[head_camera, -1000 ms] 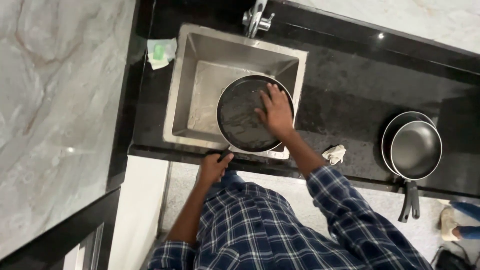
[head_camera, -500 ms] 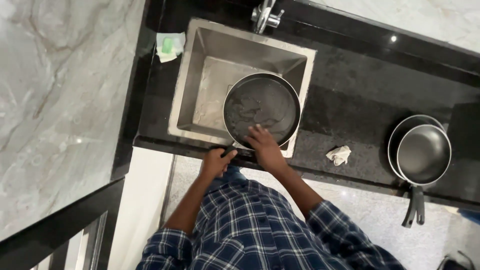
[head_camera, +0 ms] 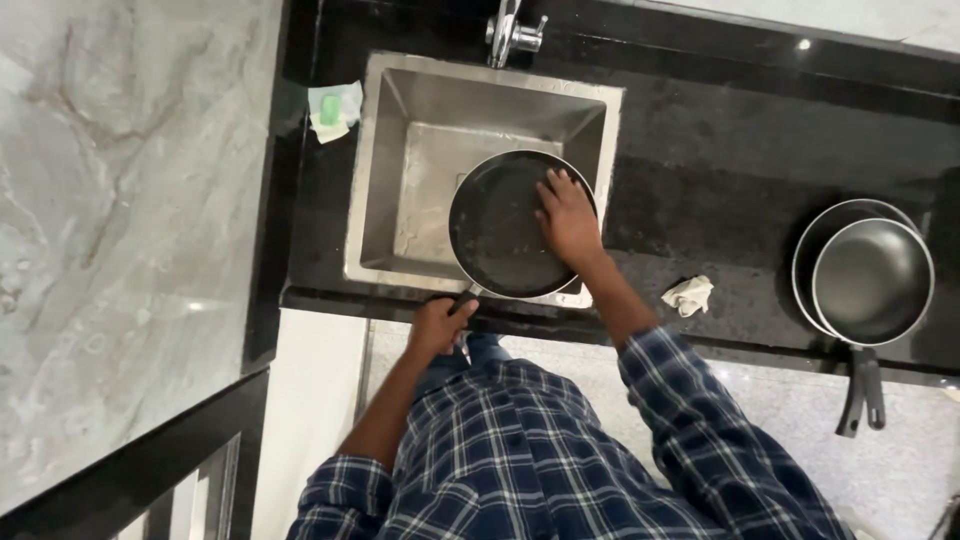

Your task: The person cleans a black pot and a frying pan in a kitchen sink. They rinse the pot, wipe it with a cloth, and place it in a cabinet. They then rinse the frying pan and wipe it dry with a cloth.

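Now back at pan's (head_camera: 505, 235) right inner wall: right hand (head_camera: 568, 218) flat, fingers spread, moved up from near rim. Left hand (head_camera: 440, 325) clenched on handle, over sink (head_camera: 400, 160). Scrubbing mid-way, likely.

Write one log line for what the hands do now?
left hand: grips pan handle | right hand: flat inside dark frying pan | pan: over steel sink

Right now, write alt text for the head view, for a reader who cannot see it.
Seen from above, a person holds a dark frying pan over a steel sink, left hand gripping its handle, right hand pressed flat inside it. Two stacked pans and a crumpled cloth sit on the black counter.
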